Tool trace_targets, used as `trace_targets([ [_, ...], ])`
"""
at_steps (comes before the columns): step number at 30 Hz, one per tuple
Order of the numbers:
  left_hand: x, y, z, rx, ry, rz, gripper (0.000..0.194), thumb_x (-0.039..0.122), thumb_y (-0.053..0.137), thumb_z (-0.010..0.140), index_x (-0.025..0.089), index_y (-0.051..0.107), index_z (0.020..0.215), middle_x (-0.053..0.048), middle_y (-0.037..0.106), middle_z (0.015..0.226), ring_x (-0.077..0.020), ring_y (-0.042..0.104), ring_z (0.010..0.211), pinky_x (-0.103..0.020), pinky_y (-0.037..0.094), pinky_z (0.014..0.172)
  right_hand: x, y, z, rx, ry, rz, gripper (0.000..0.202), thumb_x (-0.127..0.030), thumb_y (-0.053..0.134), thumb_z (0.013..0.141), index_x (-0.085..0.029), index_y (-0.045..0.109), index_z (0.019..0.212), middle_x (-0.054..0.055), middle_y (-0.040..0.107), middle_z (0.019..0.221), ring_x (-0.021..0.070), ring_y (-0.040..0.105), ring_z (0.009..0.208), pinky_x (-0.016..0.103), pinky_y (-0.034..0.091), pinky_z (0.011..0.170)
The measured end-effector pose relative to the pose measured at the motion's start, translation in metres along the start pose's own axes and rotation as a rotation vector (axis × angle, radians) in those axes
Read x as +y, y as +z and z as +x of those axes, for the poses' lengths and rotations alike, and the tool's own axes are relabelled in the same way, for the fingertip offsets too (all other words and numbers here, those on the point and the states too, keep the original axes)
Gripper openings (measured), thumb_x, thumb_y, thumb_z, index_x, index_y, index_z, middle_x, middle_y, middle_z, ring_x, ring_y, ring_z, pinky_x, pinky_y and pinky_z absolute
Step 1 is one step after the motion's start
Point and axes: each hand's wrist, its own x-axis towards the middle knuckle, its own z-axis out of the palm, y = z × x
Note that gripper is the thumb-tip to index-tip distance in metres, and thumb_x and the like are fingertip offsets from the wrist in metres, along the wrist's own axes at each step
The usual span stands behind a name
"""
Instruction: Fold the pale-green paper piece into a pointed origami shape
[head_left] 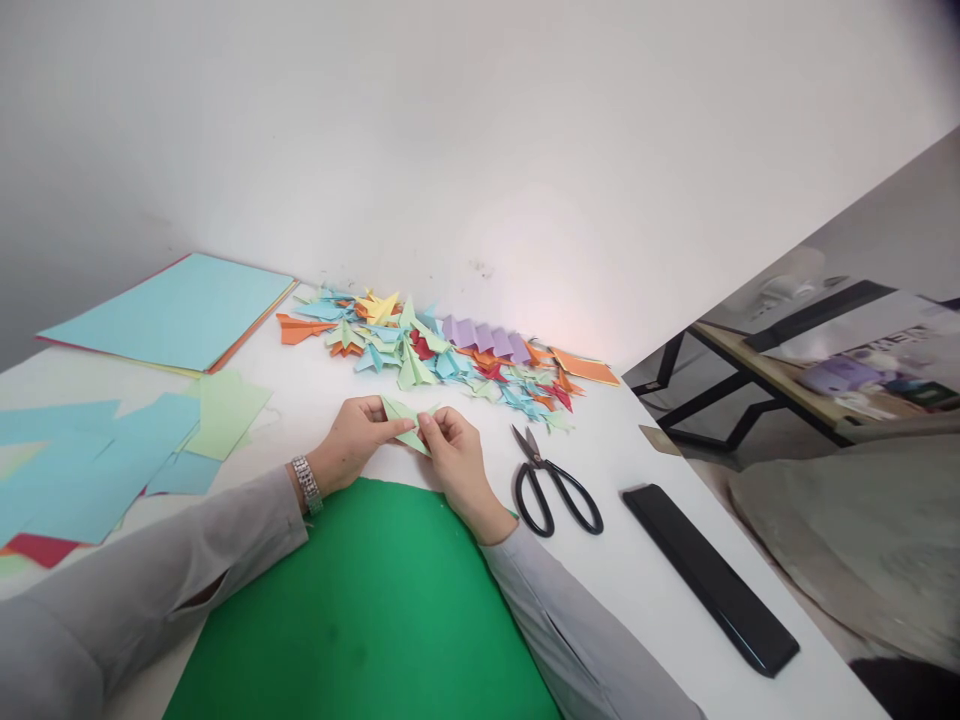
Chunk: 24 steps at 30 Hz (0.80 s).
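Above the white tabletop point(307, 382), the left hand point(364, 432) and right hand point(456, 452) pinch folded pale-green paper point(399, 409), partly hiding it. Loose light-blue paper sheets point(71, 485) are cut off at left.

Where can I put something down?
Bare white table shows between the scissors, black bar and right sleeve; a smaller patch between left hand and loose light-green sheet. It's crowded by the folded papers and blue sheets.
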Motion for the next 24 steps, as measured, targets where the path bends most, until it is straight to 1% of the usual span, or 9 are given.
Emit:
trace_targets([
  [9, 0.0024, 0.0006, 0.0001, -0.019, 0.031, 0.002, 0.024, 0.024, 0.085, 0.05, 0.014, 0.069, 0.064, -0.003, 0.07, 0.063, -0.0162, 0.063, 0.061, -0.031, 0.052, 0.064, -0.002, 0.0002, -0.0011, -0.011, -0.004, 0.006, 0.036, -0.051, 0.06, 0.078, -0.021, 0.049, 0.061, -0.004, 0.049, 0.053, 0.011, 0.038, 0.05, 0.025, 0.033, 0.048],
  [15, 0.0001, -0.0015, 0.0007, -0.017, 0.021, -0.012, 0.022, 0.02, 0.084, 0.05, 0.014, 0.07, 0.065, -0.003, 0.071, 0.066, -0.0161, 0.063, 0.063, -0.031, 0.051, 0.066, -0.0025, -0.0002, -0.0004, -0.026, 0.011, 0.029, 0.037, -0.051, 0.06, 0.077, -0.021, 0.049, 0.06, -0.005, 0.047, 0.052, 0.0108, 0.037, 0.049, 0.026, 0.033, 0.049],
  [20, -0.0001, -0.0017, 0.0004, -0.016, 0.023, 0.006, 0.024, 0.022, 0.085, 0.048, 0.013, 0.07, 0.065, -0.003, 0.071, 0.065, -0.0158, 0.063, 0.062, -0.03, 0.051, 0.065, -0.0008, 0.0003, -0.0001, -0.019, 0.003, 0.019, 0.035, -0.051, 0.059, 0.077, -0.021, 0.049, 0.061, -0.004, 0.049, 0.053, 0.011, 0.038, 0.049, 0.026, 0.033, 0.049],
  [24, 0.0009, -0.0014, -0.0001, -0.006, 0.028, 0.026, 0.027, 0.022, 0.086, 0.046, 0.013, 0.07, 0.065, -0.002, 0.07, 0.065, -0.0149, 0.062, 0.062, -0.029, 0.049, 0.064, 0.0014, 0.0005, 0.0005, -0.008, -0.016, -0.022, 0.034, -0.049, 0.059, 0.077, -0.021, 0.049, 0.061, -0.003, 0.051, 0.055, 0.012, 0.041, 0.052, 0.026, 0.034, 0.05],
])
